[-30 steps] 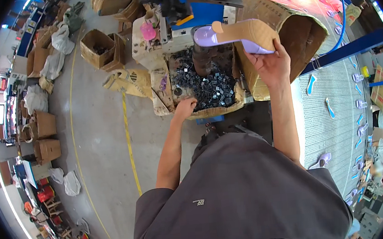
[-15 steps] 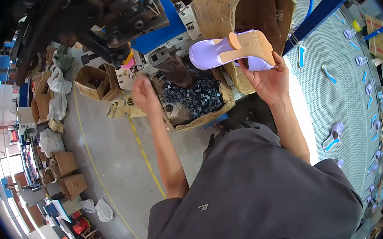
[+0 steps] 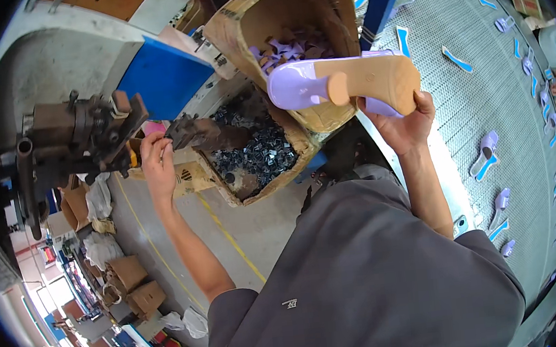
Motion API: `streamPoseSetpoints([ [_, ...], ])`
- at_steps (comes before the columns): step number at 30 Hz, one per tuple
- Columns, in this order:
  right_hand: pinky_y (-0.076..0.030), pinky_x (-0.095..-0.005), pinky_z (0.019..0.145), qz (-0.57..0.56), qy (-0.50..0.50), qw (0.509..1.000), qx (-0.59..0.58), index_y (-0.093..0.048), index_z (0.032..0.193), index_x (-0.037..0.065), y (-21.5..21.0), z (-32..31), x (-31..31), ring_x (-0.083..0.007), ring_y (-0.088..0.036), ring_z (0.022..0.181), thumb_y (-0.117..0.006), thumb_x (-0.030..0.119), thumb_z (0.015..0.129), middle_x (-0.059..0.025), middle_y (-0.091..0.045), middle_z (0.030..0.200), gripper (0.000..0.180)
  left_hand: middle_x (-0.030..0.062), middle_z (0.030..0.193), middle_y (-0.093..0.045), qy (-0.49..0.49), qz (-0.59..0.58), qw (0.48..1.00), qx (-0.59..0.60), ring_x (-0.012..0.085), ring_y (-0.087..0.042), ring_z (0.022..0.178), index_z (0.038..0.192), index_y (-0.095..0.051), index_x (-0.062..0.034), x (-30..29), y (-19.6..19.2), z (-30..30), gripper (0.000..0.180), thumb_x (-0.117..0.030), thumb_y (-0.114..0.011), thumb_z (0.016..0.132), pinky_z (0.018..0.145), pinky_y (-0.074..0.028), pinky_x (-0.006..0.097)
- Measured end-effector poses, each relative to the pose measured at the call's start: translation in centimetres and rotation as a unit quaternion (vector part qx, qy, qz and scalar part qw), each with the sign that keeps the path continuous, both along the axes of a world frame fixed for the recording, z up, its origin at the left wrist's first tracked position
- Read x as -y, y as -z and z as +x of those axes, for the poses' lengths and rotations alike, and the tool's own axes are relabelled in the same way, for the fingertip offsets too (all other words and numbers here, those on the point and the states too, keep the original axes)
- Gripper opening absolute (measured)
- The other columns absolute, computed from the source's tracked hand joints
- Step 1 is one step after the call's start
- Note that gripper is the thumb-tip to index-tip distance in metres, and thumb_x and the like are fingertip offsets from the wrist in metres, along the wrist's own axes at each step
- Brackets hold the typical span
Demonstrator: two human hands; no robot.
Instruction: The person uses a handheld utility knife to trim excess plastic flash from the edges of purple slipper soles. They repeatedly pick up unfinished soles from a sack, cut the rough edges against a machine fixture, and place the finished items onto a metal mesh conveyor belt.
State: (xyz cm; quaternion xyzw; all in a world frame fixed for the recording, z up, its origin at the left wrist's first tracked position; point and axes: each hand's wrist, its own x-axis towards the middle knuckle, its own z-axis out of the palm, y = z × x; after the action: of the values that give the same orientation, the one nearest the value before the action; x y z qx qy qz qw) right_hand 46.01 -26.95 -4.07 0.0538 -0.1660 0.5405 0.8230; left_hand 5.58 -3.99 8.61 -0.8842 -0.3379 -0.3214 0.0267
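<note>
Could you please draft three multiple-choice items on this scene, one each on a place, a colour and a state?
1. Where do the small dark metal parts lie?
A. In an open cardboard box
B. On the mesh belt
C. On the floor

2. What colour is the shoe upper?
A. Red
B. Lilac
C. Green

3. How is the right hand?
A. Empty
B. Gripping the shoe
C. Resting flat on the belt

Answers: 1 A, the parts fill the box; 2 B, a pale purple upper over a tan sole; 3 B, the fingers wrap the heel end.
</note>
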Motion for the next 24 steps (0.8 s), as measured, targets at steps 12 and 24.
streamPoseSetpoints([
  [12, -0.038, -0.0568, 0.11, -0.081, 0.08, 0.993, 0.038, -0.039, 0.144, 0.002, 5.1, 10.3, 8.1, -0.0381, -0.047, 0.132, -0.07, 0.034, 0.076, -0.0212, -0.047, 0.143, 0.082, 0.0194, 0.124, -0.061, -0.049, 0.189, 0.979, 0.056, 0.0378, -0.058, 0.114, 0.125, -0.06, 0.0003, 7.1, 7.3, 15.4, 0.032, -0.004, -0.057, 0.093, 0.099, -0.046, 0.046],
  [24, -0.046, -0.0442, 0.093, -0.567, 0.255, 0.361, 0.695, -0.055, 0.127, 0.005, 22.4, 35.3, 13.5, -0.0388, -0.054, 0.111, -0.072, 0.009, 0.066, -0.0234, -0.055, 0.117, 0.063, 0.0254, 0.107, -0.068, -0.234, -0.144, 0.927, -0.254, 0.0412, -0.066, 0.102, 0.11, -0.067, -0.0036, -9.0, 31.4, 46.9, 0.044, -0.041, -0.067, 0.086, 0.088, -0.051, 0.049],
])
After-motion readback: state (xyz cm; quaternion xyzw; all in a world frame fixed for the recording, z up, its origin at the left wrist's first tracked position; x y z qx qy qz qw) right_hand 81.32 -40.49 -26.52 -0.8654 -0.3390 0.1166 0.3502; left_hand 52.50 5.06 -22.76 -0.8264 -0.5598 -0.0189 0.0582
